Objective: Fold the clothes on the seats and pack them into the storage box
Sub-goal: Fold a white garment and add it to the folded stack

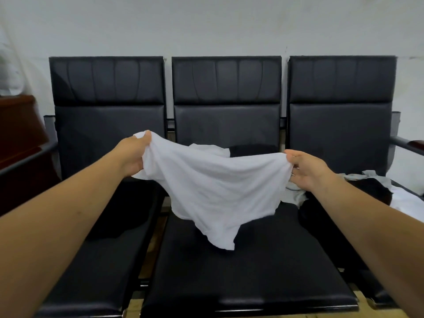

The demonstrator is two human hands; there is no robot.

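1. Head view showed a row of three black padded seats (241,267) against a pale wall.
2. A white garment (213,187) hung stretched in the air over the middle seat, its lower corner drooping toward the cushion.
3. A heap of grey, black and white clothes (371,191) lay on the right-hand seat.
4. The left hand (133,157) clutched the garment's left edge, and the right hand (307,171) pinched its right edge.

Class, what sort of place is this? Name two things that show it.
Likely a waiting room or office: three joined black padded seats against a plain white wall, with a metal armrest.
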